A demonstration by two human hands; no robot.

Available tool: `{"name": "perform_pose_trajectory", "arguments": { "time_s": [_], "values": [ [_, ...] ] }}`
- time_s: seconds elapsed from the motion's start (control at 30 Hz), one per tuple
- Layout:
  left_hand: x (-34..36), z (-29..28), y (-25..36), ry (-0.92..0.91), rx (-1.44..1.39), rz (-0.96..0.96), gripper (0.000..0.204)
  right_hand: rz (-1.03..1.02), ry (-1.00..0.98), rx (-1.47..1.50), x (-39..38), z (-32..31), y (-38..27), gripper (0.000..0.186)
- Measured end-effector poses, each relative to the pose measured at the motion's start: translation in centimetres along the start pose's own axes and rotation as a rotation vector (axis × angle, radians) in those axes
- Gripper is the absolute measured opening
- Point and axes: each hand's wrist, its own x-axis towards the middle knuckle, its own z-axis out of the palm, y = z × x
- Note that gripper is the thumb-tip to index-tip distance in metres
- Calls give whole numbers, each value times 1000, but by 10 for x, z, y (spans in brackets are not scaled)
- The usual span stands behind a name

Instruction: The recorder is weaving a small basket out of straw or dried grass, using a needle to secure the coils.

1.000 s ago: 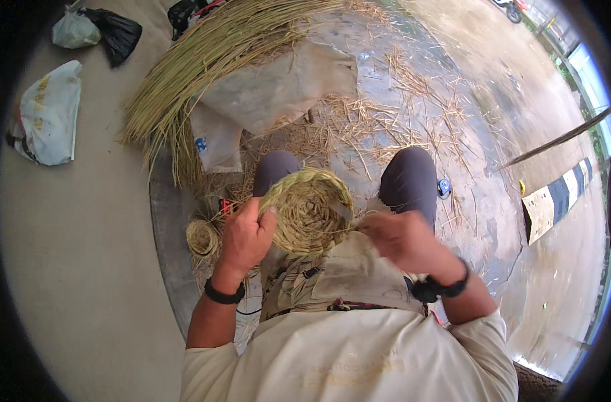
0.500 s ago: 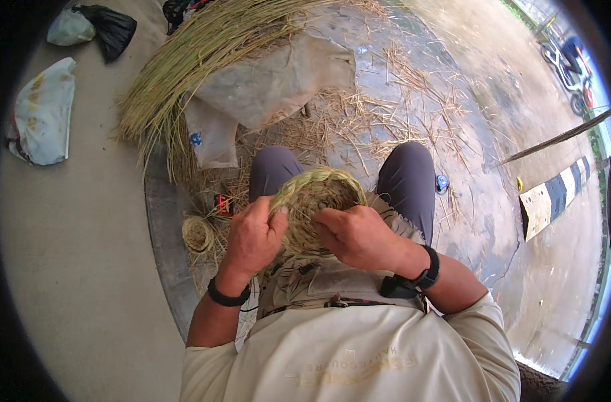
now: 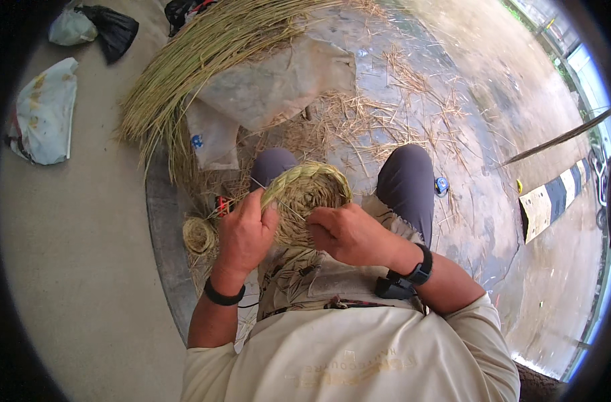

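Observation:
A round basket (image 3: pixel 312 191) woven of green-yellow straw, with a thick braided rim, is held above my lap between my knees. Its open top tilts up toward me. My left hand (image 3: pixel 243 233) is closed on the left side of the rim, thumb on the near side. At the right near side, my right hand (image 3: pixel 352 234) is curled over the rim, knuckles up. Its fingertips are hidden, so any strand pinched in them does not show. A smaller straw cup-shaped piece (image 3: pixel 199 236) stands on the ground left of my left hand.
A long bundle of straw stalks (image 3: pixel 191 74) and a grey cloth (image 3: pixel 278 84) lie ahead. Loose straw (image 3: pixel 352 120) litters the ground sheet. A round blue object (image 3: pixel 441 186) lies by my right knee. White bag (image 3: pixel 47 110) at left; striped barrier (image 3: pixel 553 201) at right.
The basket and both hands have shifted slightly left, and the basket is turned a little. In the background at right, a two-wheeled vehicle has moved down along the picture's edge.

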Motion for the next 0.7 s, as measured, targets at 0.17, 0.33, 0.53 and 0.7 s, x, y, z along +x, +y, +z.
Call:
{"name": "perform_pose_trajectory", "arguments": {
  "time_s": [0.17, 0.33, 0.53, 0.7],
  "values": [
    [4, -2, 16, -61, 9, 196, 27, -44, 111, -205, 11, 3, -7, 10],
    [10, -11, 22, -156, 176, 334, 26, -162, 206, -453, 20, -35, -28, 12],
    [15, -5, 29, -134, 155, 469, 29, -88, 16, -420, 55, -34, -10, 16],
    [15, -14, 34, -121, 156, 446, 33, -12, 266, -38, 54, -50, -22, 15]
  ]
}}
